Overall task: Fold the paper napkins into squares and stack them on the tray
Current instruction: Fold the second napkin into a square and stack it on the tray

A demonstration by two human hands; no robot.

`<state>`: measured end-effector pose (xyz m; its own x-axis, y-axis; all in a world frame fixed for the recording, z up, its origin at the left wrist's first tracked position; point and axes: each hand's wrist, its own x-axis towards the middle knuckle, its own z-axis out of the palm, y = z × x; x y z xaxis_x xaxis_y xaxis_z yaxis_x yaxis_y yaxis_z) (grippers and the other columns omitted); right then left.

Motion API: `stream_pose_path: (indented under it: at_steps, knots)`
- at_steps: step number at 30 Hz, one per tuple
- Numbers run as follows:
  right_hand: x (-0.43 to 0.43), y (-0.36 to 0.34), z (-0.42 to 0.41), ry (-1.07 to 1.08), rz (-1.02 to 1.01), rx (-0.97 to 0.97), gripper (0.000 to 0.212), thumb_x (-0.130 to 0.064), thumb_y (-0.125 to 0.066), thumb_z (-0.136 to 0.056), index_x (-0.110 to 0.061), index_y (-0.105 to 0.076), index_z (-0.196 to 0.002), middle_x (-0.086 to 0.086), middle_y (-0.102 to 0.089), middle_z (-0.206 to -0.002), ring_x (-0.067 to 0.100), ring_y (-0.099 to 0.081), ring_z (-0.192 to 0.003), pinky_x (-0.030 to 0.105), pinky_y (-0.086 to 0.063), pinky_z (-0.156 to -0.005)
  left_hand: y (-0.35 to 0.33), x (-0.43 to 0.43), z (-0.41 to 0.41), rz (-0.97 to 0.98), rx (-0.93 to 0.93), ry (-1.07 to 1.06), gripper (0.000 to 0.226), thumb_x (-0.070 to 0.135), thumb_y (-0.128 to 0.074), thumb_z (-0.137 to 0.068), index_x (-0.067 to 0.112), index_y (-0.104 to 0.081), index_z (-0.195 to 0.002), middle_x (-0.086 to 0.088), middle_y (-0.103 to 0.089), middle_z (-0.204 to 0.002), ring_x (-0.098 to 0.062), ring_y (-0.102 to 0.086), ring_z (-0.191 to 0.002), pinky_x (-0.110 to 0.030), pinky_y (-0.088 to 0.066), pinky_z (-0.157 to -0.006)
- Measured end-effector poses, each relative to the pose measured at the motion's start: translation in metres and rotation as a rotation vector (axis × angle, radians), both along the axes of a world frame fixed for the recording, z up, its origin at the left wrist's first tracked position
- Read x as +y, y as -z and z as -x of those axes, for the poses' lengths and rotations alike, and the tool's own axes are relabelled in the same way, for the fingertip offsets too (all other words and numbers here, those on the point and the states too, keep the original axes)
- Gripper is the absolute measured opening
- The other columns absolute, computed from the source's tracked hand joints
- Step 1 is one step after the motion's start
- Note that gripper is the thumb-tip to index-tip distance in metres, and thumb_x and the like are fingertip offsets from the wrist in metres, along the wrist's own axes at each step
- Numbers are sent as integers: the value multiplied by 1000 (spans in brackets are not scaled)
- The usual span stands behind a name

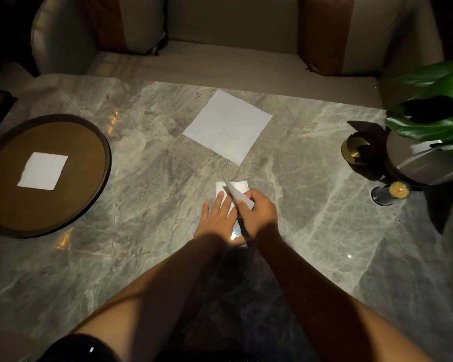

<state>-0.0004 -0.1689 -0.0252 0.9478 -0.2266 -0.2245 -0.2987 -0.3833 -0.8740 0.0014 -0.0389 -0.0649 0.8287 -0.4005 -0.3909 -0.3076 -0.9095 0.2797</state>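
**Mid-fold, close to the near edge**

Everything laid out on a marble table (pixel 311 205). Far left, a round tray (pixel 11 205) bearing one folded square (pixel 43 170) at its middle, likely the base of the stack. Beyond the hands and well apart from them, an open napkin (pixel 228 126) lying flat, apparently waiting its turn. Nearest, the working napkin (pixel 236 188), partly folded and pressed flat under the straight fingers of the left hand (pixel 216 218), probably to stop it sliding. Right hand (pixel 258 212) curled round a lifted flap (pixel 237 195), pinching it, seemingly to carry it over for the next crease. Near part of that napkin hidden beneath both hands; number of folds hard to tell. Plant (pixel 434 105) at right cut off by the frame.
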Motion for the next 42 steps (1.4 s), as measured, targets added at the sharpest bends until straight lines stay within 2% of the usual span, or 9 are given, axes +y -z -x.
stream_pose_path:
  at_steps: [5,12,20,24,27,30,33,39,42]
  knots:
    - [9,0,1,13,5,-3,14,-18,-60,-96,-8,-64,-88,5,-68,-81,22,-65,-76,38,-56,-70,3,1,1,17,-7,-15,95,71,-41,-85,21,-7,-158,-6,-1,-167,-22,14,-152,-52,11,-119]
    - [-1,-7,-2,111,14,-54,15,-18,-59,-97,-8,-61,-85,1,-63,-74,22,-63,-69,44,-55,-64,9,3,-3,-17,0,13,103,81,-39,-83,26,6,-157,1,20,-165,-22,22,-151,-54,10,-119]
    - [-17,-25,-9,258,-160,-13,15,-15,-58,-93,-14,-58,-77,-5,-57,-66,1,-54,-55,21,-46,-50,-4,-9,-4,167,-43,-96,103,75,-45,-85,20,2,-158,3,17,-165,-18,19,-151,-55,11,-118]
    - [-16,-38,-20,422,-440,105,10,-11,-58,-90,-6,-62,-83,11,-64,-75,26,-67,-71,48,-60,-65,-23,-30,-8,462,-58,-223,81,42,-59,-94,17,-14,-157,1,-14,-166,-14,-5,-153,-48,2,-124]
    - [-15,-46,-24,490,-630,155,8,-8,-57,-90,-4,-63,-88,29,-67,-92,43,-71,-87,62,-59,-77,-38,-39,-12,760,-10,-466,41,18,-54,-97,23,-53,-138,1,-57,-141,-11,-50,-132,-34,-37,-113]
    - [-21,-49,-32,472,-661,146,10,-10,-58,-95,-4,-64,-90,23,-67,-90,36,-71,-89,51,-62,-79,-51,-37,-22,882,102,-587,28,12,-50,-95,32,-71,-99,15,-73,-90,4,-66,-86,-13,-50,-72]
    - [-39,-50,-40,507,-684,65,18,-19,-56,-100,-9,-66,-89,9,-71,-91,20,-71,-89,29,-60,-78,-56,-26,-39,910,343,-595,28,8,-54,-93,27,-71,-81,17,-66,-67,4,-59,-62,-19,-47,-62]
    - [-70,-36,-38,355,-725,283,30,-40,-57,-99,-12,-65,-88,1,-68,-76,13,-64,-71,27,-50,-75,-61,3,-66,992,815,-663,14,7,-66,-92,12,-70,-104,-8,-75,-104,-28,-70,-100,-40,-55,-90]
    - [-70,-35,-29,149,-1069,498,52,-46,-58,-93,-3,-64,-123,17,-72,-116,28,-71,-107,45,-53,-101,-67,7,-72,1041,969,-658,32,4,-67,-89,2,-65,-120,-18,-68,-124,-35,-62,-118,-48,-48,-104]
